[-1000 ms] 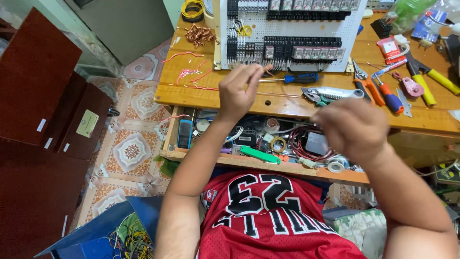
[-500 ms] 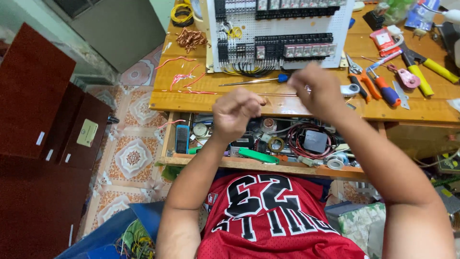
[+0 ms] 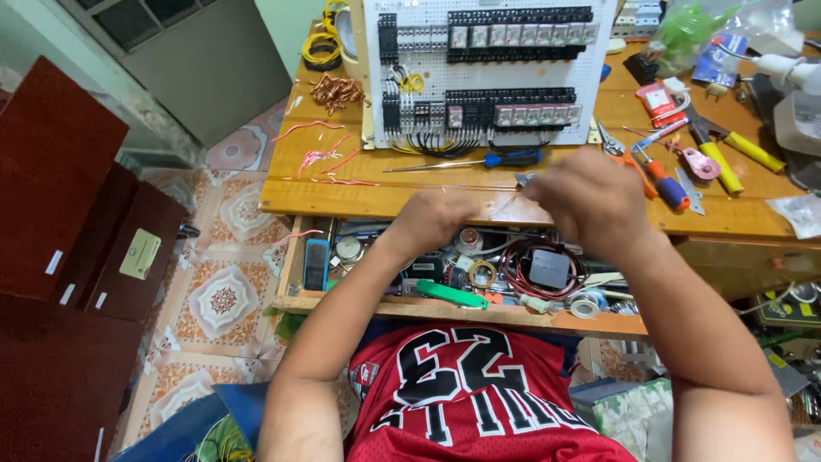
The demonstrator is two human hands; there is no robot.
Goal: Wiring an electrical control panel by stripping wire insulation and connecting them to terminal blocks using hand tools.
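My left hand (image 3: 432, 218) hovers over the front edge of the wooden table (image 3: 342, 201), above the open drawer (image 3: 376, 304). Its fingers are curled, pinching what looks like a thin pale wire (image 3: 503, 204) that runs toward my right hand (image 3: 590, 197). My right hand is closed on a small grey metal tool whose tip (image 3: 523, 178) sticks out on the left. A blue-handled screwdriver (image 3: 509, 158) lies just beyond both hands. Behind it stands a white perforated panel (image 3: 492, 81) with rows of black relays and wiring.
Pink wire offcuts (image 3: 323, 158), a copper wire bundle (image 3: 335, 90) and a yellow wire coil (image 3: 318, 51) lie at the table's left. Pliers (image 3: 663, 175) and yellow-handled tools (image 3: 735, 154) lie at the right. The drawer holds tape rolls, cables and a green tool (image 3: 449, 293). Dark red cabinets (image 3: 60, 214) stand left.
My left hand drew back from the table top to the front edge. My right hand reached forward to the table, closed on the small tool, and came left toward my left hand.
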